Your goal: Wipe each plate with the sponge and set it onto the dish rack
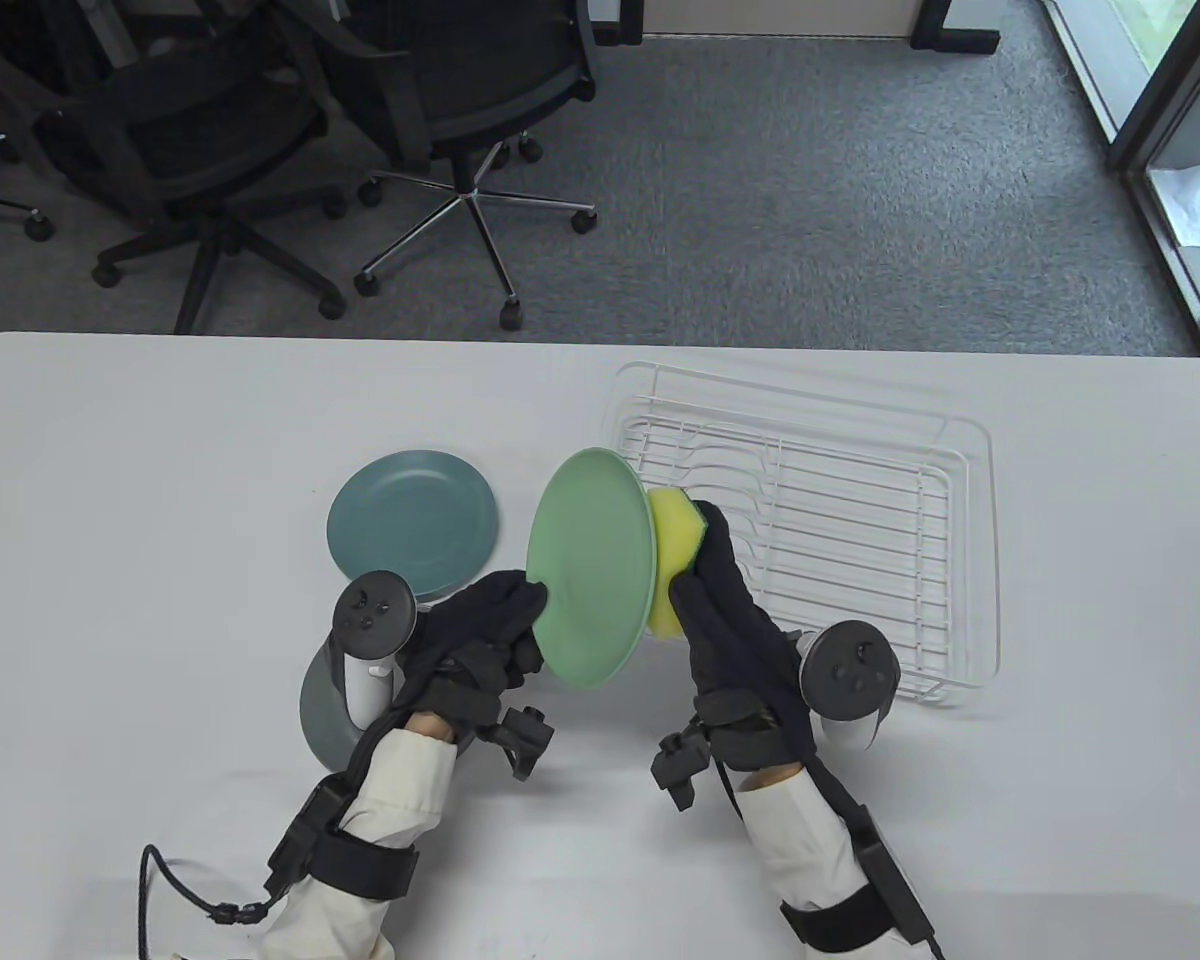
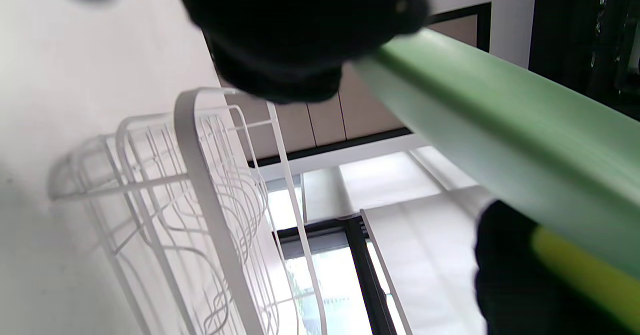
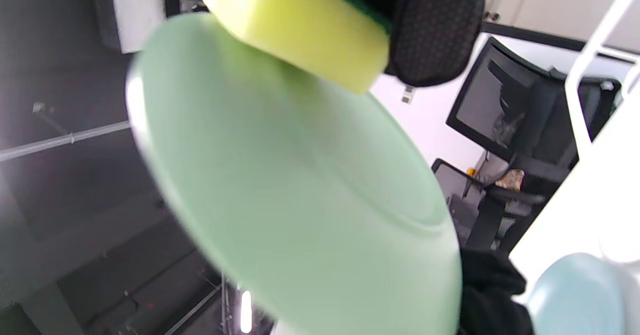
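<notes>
My left hand [image 1: 500, 625] grips the lower left rim of a light green plate [image 1: 592, 567], held tilted on edge above the table. My right hand [image 1: 715, 585] holds a yellow sponge [image 1: 672, 535] with a green backing against the plate's right-hand face. In the right wrist view the sponge [image 3: 300, 30] lies on the green plate [image 3: 295, 190] near its rim. The left wrist view shows the plate's edge [image 2: 505, 140] and my left fingers [image 2: 300, 30]. A teal plate [image 1: 412, 520] lies flat on the table to the left. A grey plate [image 1: 320, 710] lies under my left wrist, mostly hidden.
A white wire dish rack [image 1: 840, 520] stands on the white table [image 1: 160, 600] to the right of my hands, with nothing in it. Beyond the table's far edge stand black office chairs [image 1: 440, 120] on grey carpet.
</notes>
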Demonstrator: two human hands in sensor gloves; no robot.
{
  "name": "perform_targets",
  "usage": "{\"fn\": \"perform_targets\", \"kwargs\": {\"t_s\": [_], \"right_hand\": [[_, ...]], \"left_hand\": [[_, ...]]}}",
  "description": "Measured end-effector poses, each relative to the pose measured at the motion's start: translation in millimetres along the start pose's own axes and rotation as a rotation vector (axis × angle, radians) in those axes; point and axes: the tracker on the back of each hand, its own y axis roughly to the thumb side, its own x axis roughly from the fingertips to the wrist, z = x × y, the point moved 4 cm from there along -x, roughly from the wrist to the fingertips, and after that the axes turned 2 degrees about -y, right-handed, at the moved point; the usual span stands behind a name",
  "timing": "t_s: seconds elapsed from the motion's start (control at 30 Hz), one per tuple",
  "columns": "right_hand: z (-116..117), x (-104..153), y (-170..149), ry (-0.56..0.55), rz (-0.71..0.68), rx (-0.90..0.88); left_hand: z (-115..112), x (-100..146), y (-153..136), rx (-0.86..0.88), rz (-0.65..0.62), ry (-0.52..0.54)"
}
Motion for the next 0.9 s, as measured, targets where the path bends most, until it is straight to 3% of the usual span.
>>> {"fn": "perform_targets", "kwargs": {"t_s": [0.23,0.4,0.7,0.9], "right_hand": [[10,-2,-25,0.080,0.089,-0.227],[28,0,-24,0.107,0.073,-0.058],[64,12,8,0.185,-0.068,0.176],[59,18,34,0.082,-0.206,0.267]], "left_hand": [[-15,0,9,-0.016,-0.043,-0.100],[-22,3,15,0.044,-0.050,-0.129],[-2,3,-6,0.239,0.036,0.002],[0,2,-12,0.261,0.057,0.025]]}}
